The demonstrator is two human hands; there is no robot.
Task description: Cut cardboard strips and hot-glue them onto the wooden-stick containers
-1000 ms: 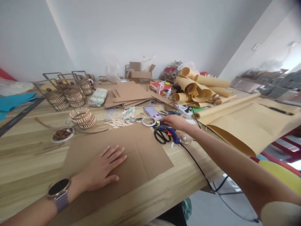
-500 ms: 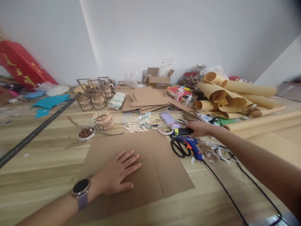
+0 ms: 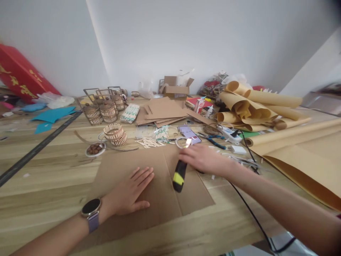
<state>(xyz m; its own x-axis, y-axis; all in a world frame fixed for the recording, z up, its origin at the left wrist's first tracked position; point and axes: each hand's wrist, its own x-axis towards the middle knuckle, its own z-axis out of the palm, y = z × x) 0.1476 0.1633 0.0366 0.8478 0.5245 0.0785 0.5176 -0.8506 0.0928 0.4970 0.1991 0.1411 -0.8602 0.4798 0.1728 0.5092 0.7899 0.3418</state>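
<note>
My left hand (image 3: pixel 129 192) lies flat, fingers spread, on a large brown cardboard sheet (image 3: pixel 149 170) on the wooden table (image 3: pixel 48 185). A watch (image 3: pixel 91 209) sits on that wrist. My right hand (image 3: pixel 204 159) holds a black and yellow utility knife (image 3: pixel 180 174) over the sheet's right part, its blade end pointing away from me near a white tape ring (image 3: pixel 181 142). The knife handle hangs toward me, above the cardboard's crease.
Behind the sheet lie small woven baskets (image 3: pixel 114 134), a dish of brown beads (image 3: pixel 94 149), wooden sticks (image 3: pixel 147 143), a stack of cardboard pieces (image 3: pixel 165 112), a phone (image 3: pixel 190 134) and rolls of tan paper (image 3: pixel 253 106). A black cable (image 3: pixel 250 213) runs off the table's near right edge.
My right hand picked up the utility knife from beside the scissors and glue gun and brought it left over the cardboard. The left hand stayed pressed on the sheet.
</note>
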